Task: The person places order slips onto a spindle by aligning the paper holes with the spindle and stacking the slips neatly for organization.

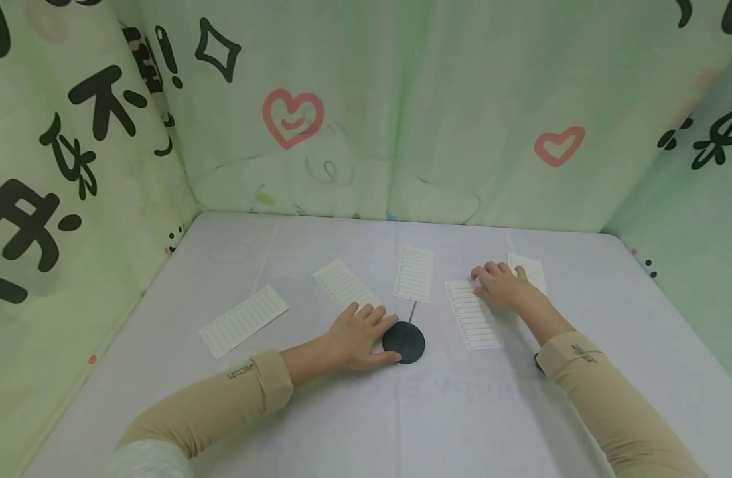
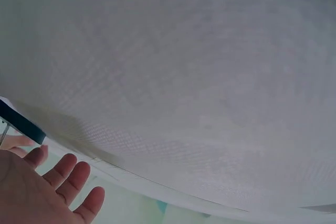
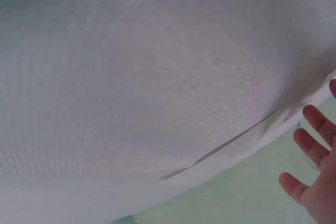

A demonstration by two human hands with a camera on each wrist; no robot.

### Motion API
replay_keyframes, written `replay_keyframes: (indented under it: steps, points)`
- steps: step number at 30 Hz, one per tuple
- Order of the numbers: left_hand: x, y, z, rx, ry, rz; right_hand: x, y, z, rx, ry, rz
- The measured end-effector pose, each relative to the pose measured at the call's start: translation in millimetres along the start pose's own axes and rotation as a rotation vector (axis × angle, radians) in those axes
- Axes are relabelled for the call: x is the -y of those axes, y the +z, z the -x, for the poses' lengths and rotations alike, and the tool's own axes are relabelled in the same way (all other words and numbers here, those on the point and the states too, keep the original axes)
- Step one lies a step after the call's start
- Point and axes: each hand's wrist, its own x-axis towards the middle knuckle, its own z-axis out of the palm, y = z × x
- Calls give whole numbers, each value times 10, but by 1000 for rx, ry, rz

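In the head view my left hand [image 1: 360, 338] holds the edge of a round black base [image 1: 404, 342], thumb at its near side and forefinger at its far side. A thin metal rod [image 1: 413, 312] runs from the base toward a white lined card [image 1: 413, 274]; whether they are joined I cannot tell. My right hand [image 1: 502, 284], fingers spread, is over two more lined cards, a nearer one [image 1: 472, 315] and a farther one [image 1: 528, 271] partly hidden. Nothing shows in its grasp in the right wrist view. The left wrist view catches the black base [image 2: 22, 124] edge-on.
Two more lined cards lie on the white table [image 1: 342, 425]: a left card [image 1: 244, 322] and a tilted card [image 1: 344, 282] just beyond my left hand. A small dark object [image 1: 538, 362] shows partly under my right sleeve. Printed green curtains [image 1: 401, 133] enclose the table's back and sides.
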Motion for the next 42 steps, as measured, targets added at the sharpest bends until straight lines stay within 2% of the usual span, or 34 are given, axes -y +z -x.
replay_keyframes:
  steps: [6,25,33,42]
  points:
    - [-14,9,-3,15,1,-14,22,33,-26,-21,1,33]
    - [-27,46,-17,13,10,-85,48,73,-87,-2,38,74]
    - [-35,50,-19,24,2,-60,49,85,-104,15,46,65]
    - [-36,60,-14,12,2,-54,83,66,-101,-14,33,58]
